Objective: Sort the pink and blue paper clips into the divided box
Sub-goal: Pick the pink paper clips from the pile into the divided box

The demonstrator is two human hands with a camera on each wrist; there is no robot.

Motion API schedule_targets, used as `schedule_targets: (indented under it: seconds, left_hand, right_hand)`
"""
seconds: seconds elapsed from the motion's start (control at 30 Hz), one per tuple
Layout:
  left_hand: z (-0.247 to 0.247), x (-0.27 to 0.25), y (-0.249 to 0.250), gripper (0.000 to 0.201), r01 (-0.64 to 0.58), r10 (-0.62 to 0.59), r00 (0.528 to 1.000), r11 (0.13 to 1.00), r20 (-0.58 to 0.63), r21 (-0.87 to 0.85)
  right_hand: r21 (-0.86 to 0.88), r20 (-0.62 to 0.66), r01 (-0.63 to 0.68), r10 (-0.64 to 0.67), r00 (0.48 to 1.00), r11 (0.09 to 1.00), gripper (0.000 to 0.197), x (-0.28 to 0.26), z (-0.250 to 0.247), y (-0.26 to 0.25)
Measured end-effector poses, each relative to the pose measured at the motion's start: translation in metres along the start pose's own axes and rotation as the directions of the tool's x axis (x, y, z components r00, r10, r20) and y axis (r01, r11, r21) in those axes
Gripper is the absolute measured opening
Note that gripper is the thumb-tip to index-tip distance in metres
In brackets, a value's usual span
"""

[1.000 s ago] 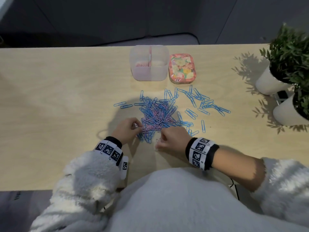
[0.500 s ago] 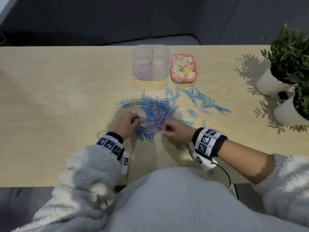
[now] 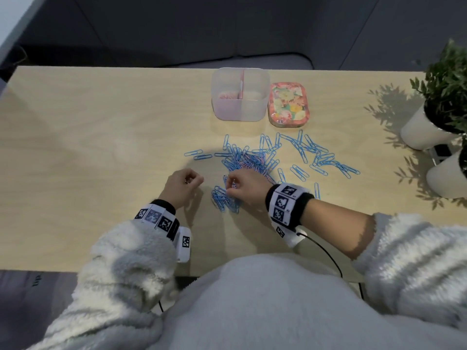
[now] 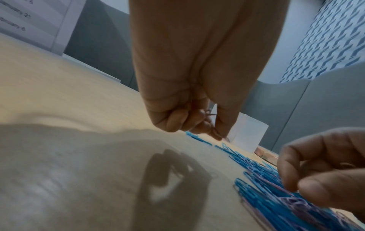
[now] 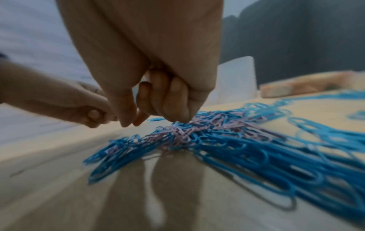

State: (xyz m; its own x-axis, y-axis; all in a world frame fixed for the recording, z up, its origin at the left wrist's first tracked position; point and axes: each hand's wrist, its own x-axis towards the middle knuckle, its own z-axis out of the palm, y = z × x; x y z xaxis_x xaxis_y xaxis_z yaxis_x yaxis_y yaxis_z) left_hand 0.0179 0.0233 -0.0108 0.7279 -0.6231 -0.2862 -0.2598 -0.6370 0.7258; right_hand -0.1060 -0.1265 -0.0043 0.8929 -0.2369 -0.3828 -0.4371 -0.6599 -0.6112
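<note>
A mixed pile of blue and pink paper clips (image 3: 249, 160) (image 5: 197, 132) lies mid-table, with more blue clips (image 3: 323, 157) strewn to its right. The clear divided box (image 3: 240, 112) stands behind it; pink clips show in its left compartment. My left hand (image 3: 187, 181) (image 4: 197, 125) hovers left of the pile, fingers curled round a few clips. My right hand (image 3: 233, 185) (image 5: 132, 123) is over the pile's near-left edge, fingers curled, thumb and forefinger pinched together; a small pinkish clip seems to sit in its grasp.
The box's floral lid (image 3: 288, 104) lies right of it. Two white plant pots (image 3: 424, 127) (image 3: 447, 173) stand at the table's right edge. The wooden table (image 3: 101, 147) stretches bare to the left.
My left hand has drawn away leftwards from the pile. My right hand has shifted left and forward onto the pile's near-left edge.
</note>
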Motion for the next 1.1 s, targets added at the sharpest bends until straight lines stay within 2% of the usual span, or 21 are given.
schedule_targets:
  seconds: [0.07, 0.13, 0.2, 0.27, 0.33, 0.37, 0.47, 0.53, 0.57, 0.63, 0.7, 0.77, 0.83, 0.9, 1.03, 1.1]
  left_hand:
    - [-0.002, 0.0, -0.004, 0.014, 0.01, -0.013, 0.999, 0.996, 0.041, 0.085]
    - [-0.001, -0.001, -0.006, 0.015, 0.005, -0.012, 0.996, 0.997, 0.084, 0.08]
    - [0.001, -0.004, -0.007, 0.016, 0.026, -0.016, 0.992, 0.997, 0.127, -0.077]
    - [0.002, -0.006, -0.006, 0.016, 0.071, -0.04, 0.988, 0.977, 0.152, -0.201]
    - [0.004, -0.006, -0.006, 0.02, 0.162, -0.109, 0.977, 0.938, 0.182, -0.306]
    - [0.004, -0.005, -0.005, 0.026, 0.225, -0.155, 0.964, 0.907, 0.215, -0.356]
    - [0.003, -0.002, -0.002, 0.032, 0.386, -0.262, 0.912, 0.809, 0.315, -0.443]
    - [0.002, -0.002, 0.003, 0.028, 0.413, -0.272, 0.896, 0.802, 0.351, -0.431]
    - [0.001, -0.002, 0.004, 0.028, 0.379, -0.246, 0.903, 0.841, 0.352, -0.385]
    - [0.001, -0.004, 0.003, 0.029, 0.231, -0.132, 0.923, 0.942, 0.362, -0.244]
    - [0.0, -0.004, 0.001, 0.021, 0.059, -0.019, 0.918, 0.994, 0.396, -0.087]
    - [0.0, -0.003, -0.002, 0.015, -0.107, 0.062, 0.913, 0.99, 0.404, 0.091]
    - [0.001, -0.002, -0.004, 0.013, -0.2, 0.107, 0.922, 0.955, 0.373, 0.22]
    - [0.001, -0.003, -0.004, 0.011, -0.242, 0.134, 0.928, 0.927, 0.349, 0.287]
    - [0.0, -0.003, -0.008, 0.01, -0.304, 0.187, 0.918, 0.898, 0.35, 0.319]
    - [0.0, -0.003, -0.01, 0.008, -0.318, 0.2, 0.915, 0.892, 0.351, 0.321]
  right_hand:
    - [-0.166, 0.015, 0.056, -0.054, 0.998, 0.985, 0.017, 0.002, 0.008, -0.003]
    - [-0.216, 0.027, 0.067, -0.063, 0.998, 0.974, 0.018, 0.005, 0.013, -0.003]
    - [-0.163, 0.04, 0.047, -0.041, 0.998, 0.985, 0.014, 0.007, 0.014, -0.002]
    - [-0.015, 0.069, 0.002, -0.001, 0.998, 1.0, 0.007, 0.007, 0.009, 0.001]
    - [0.114, 0.026, -0.05, 0.047, 0.999, 0.992, 0.003, 0.005, 0.002, 0.005]
    - [0.124, -0.025, -0.072, 0.075, 0.997, 0.99, 0.002, 0.004, -0.002, 0.008]
    - [-0.035, -0.159, -0.092, 0.085, 0.984, 0.995, 0.011, -0.001, -0.004, 0.011]
    - [-0.143, -0.128, -0.037, 0.019, 0.992, 0.989, 0.013, -0.005, 0.001, 0.006]
    - [-0.186, -0.076, -0.009, -0.006, 0.997, 0.983, 0.016, -0.007, 0.005, 0.003]
    - [-0.236, 0.001, 0.01, -0.009, 1.0, 0.972, 0.019, -0.008, 0.014, -0.001]
    - [-0.223, 0.0, -0.004, 0.005, 1.0, 0.975, 0.011, -0.008, 0.017, 0.0]
    - [-0.163, 0.006, -0.031, 0.032, 0.999, 0.986, 0.008, -0.008, 0.015, 0.005]
    - [-0.065, 0.033, -0.067, 0.069, 0.997, 0.996, 0.006, -0.009, 0.009, 0.012]
    - [0.016, 0.034, -0.082, 0.082, 0.996, 0.996, 0.003, -0.011, 0.002, 0.018]
    - [0.232, 0.004, -0.105, 0.107, 0.994, 0.967, 0.01, -0.014, -0.011, 0.025]
    - [0.225, 0.026, -0.099, 0.096, 0.995, 0.969, 0.015, -0.014, -0.016, 0.029]
